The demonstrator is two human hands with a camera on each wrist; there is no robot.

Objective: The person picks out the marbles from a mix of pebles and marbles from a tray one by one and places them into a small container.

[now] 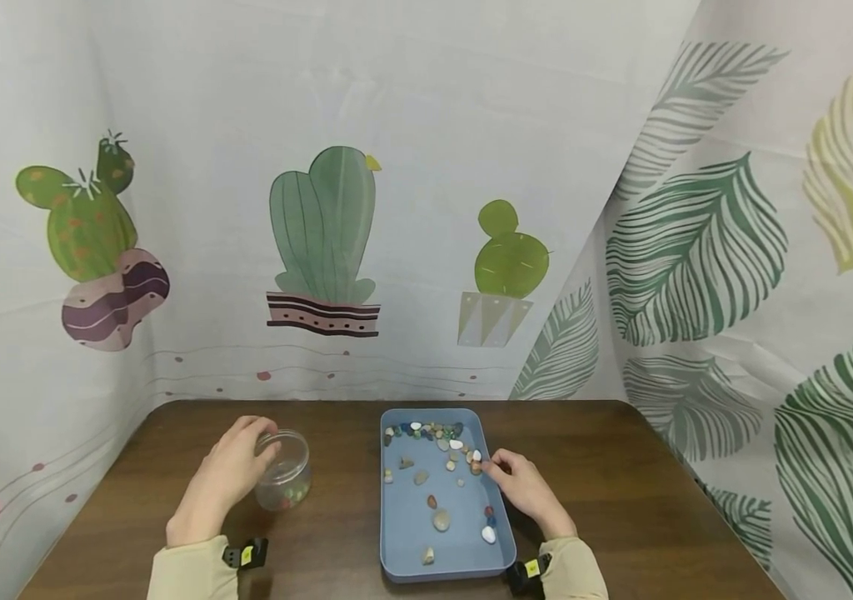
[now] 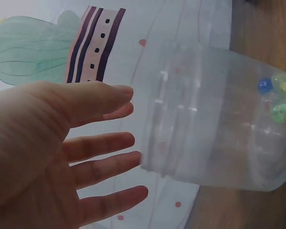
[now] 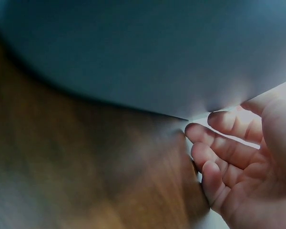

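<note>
On the left, my left hand [image 1: 226,468] is at the mouth of a clear plastic jar [image 1: 282,477]. Its fingers stretch out beside the jar's rim in the left wrist view, not wrapped round it. Several coloured beads [image 2: 280,112] lie at the jar's bottom. My right hand [image 1: 529,490] is at the right rim of a blue tray [image 1: 406,533], near a reddish-brown pebble [image 1: 476,468] and a white pebble [image 1: 477,456]. Its fingers bend loosely in the right wrist view; the tray wall partly hides the thumb and index fingertips, and nothing shows in the grasp.
Small stones [image 1: 437,432] crowd the tray's far end, and others are scattered over its floor, among them a large grey pebble [image 1: 441,520] and a white stone [image 1: 489,534]. The brown table [image 1: 621,500] meets a printed cloth [image 1: 426,250] behind.
</note>
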